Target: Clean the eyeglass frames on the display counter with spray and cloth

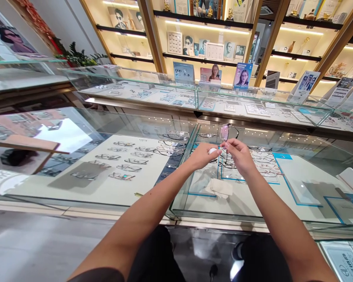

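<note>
My right hand (240, 154) pinches a pair of eyeglasses (224, 133) above the glass counter. One pinkish lens is turned up and a dark temple arm sticks out to the right; part of the frame is hidden by the fingers. Close beside it, my left hand (202, 155) is closed with a small white wad (213, 150) showing between thumb and fingers, near the eyeglasses. Whether the wad touches the frame I cannot tell. On the counter below the hands lies a crumpled beige cloth (220, 188).
Rows of eyeglasses (128, 168) lie inside the glass display case (76, 196) to the left. Blue-edged trays (300, 188) sit on the right. Behind, another glass case (153, 84) carries upright advertising cards (243, 75), with lit shelves (206, 23) beyond.
</note>
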The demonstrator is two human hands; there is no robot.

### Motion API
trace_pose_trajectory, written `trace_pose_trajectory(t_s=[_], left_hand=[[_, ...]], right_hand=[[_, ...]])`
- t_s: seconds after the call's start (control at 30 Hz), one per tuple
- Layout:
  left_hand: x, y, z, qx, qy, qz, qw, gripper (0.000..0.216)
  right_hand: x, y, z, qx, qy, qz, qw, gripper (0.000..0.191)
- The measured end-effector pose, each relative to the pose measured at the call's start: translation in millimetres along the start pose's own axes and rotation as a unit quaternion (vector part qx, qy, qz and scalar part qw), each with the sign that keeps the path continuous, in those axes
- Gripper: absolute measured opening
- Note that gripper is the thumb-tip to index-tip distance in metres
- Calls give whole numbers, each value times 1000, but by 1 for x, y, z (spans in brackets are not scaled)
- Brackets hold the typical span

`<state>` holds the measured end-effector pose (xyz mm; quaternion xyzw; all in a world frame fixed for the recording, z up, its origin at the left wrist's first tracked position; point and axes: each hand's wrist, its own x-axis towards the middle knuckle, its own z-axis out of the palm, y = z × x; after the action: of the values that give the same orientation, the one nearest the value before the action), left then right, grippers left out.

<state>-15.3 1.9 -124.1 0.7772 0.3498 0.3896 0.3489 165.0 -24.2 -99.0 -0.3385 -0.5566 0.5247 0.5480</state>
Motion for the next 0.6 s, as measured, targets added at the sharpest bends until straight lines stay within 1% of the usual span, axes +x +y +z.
trace_pose_trajectory(t_s=[0.07,0.13,0.2,0.3,0.37,0.4,0.47,0.5,0.6], left_hand=[[2,-2,-1,-5,18,-5,1000,69],[4,-6,-6,-10,54,-6,998,68],[5,-11,-15,-6,116,2,993,63],[7,-22,-40,38,249,6,968,46],[7,-33,-62,87,354,-17,931,30],[8,-40,-73,111,402,-43,908,23],[7,-54,-96,136,491,-103,854,16],[7,-61,-107,132,527,-129,829,15],[2,-81,-131,103,592,-202,774,11]], right_hand=[[1,0,-1,5,8,1,1000,38],[2,-1,-3,6,19,1,1000,36],[3,-1,-6,5,28,2,1000,35],[5,-2,-9,-1,34,2,999,34],[6,-1,-11,-5,37,-1,999,35],[7,-1,-11,-8,38,-3,999,36],[8,0,-13,-15,38,-6,999,38],[9,1,-13,-17,38,-7,999,39],[10,3,-15,-18,36,-3,999,40]])
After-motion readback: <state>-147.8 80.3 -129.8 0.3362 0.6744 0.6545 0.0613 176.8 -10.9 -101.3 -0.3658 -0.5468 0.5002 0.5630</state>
